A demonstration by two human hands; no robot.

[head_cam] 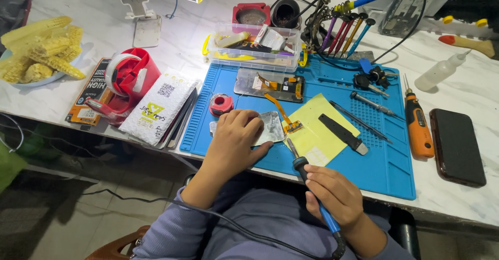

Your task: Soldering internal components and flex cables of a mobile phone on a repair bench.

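Blue handle first: my right hand point(335, 195) has its fingers curled tight around the blue grip of a soldering iron point(306, 174), thumb on top, with the black collar and metal tip poking out past the knuckles toward the upper left. The black cord runs from the back of the grip down across my lap. The tip sits just at the lower end of an orange flex cable point(283, 115), beside its small gold-coloured connector.

My left hand point(234, 140) lies palm down with fingers half bent, pressing on a silvery metal plate point(271, 127); it holds the plate flat rather than grasping it, and the thumb reaches toward the iron's tip. The flex cable runs from that spot up to a phone screen assembly point(270, 85) lying face down, grey with orange and black patches.

Under the connector lies a yellow sheet point(322, 127), with a black pry tool point(343, 134) resting across it. All of this sits on a blue ridged work mat point(384, 161) on the pale marble table point(468, 88). A small red solder spool point(222, 104) stands just above my left hand. Further right lie an orange electric screwdriver point(418, 122) and a dark phone point(457, 145); far left, a red tape dispenser point(127, 78) and a plate of corn cobs point(39, 49).
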